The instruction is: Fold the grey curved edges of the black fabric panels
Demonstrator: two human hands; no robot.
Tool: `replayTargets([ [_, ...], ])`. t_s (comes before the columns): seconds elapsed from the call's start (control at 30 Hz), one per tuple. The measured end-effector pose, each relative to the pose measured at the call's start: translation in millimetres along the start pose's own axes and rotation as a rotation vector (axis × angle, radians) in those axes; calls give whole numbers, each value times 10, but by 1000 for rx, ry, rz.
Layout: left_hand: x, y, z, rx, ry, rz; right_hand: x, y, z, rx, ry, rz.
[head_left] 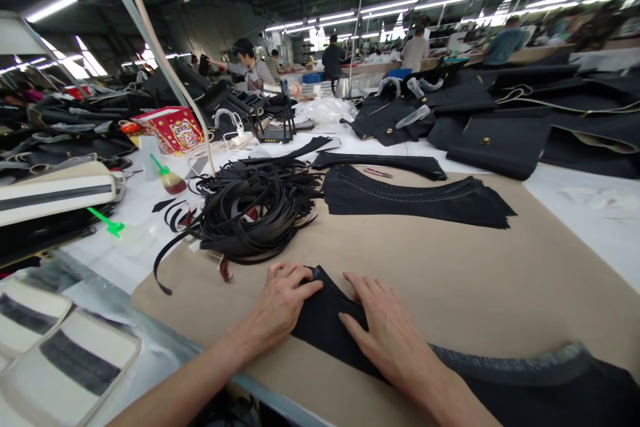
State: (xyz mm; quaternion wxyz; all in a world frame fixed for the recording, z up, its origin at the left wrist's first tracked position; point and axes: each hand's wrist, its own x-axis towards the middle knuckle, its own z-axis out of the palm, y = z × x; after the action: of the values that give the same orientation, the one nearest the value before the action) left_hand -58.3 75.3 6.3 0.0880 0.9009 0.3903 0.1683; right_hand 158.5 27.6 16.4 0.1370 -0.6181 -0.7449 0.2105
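A long curved black fabric panel (pixel 327 320) lies along the near side of the brown work mat, running from the middle to the lower right. My left hand (pixel 283 300) is at its far-left end, fingers curled over the corner and thumb lying on the cloth. Across the panel's upper edge rests my right hand (pixel 385 320), fingers stretched and thumb apart, with nothing gripped. A greyish band follows the panel's curved edge farther right. My right hand and forearm hide the panel's middle part.
Beyond my hands are a coil of black strips (pixel 255 213), a stack of similar black panels (pixel 410 197) and a red pen-like tool (pixel 379 173). Green-tipped bottles (pixel 173 181) stand left. Black bag pieces (pixel 495 137) are piled behind. Several people work in the background.
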Motion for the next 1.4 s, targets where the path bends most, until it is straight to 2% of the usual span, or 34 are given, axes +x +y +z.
replayTargets([
  [0.13, 125, 230, -19, -81, 73, -23, -109, 16, 6, -3, -3, 14],
  [0.3, 330, 458, 33, -124, -57, 38, -130, 62, -24, 85, 26, 32],
  [0.47, 439, 447, 100, -107, -143, 53, -160, 113, -52, 110, 35, 43],
  [0.63, 448, 435, 114, -133, -190, 107, -164, 146, 1, 131, 64, 43],
  [1.0, 309, 362, 202, -132, -162, 135, -225, 227, -92, 188, 25, -48],
  [1.4, 200, 541, 124, -11, -239, 101, -387, 433, -75, 241, 38, -106],
])
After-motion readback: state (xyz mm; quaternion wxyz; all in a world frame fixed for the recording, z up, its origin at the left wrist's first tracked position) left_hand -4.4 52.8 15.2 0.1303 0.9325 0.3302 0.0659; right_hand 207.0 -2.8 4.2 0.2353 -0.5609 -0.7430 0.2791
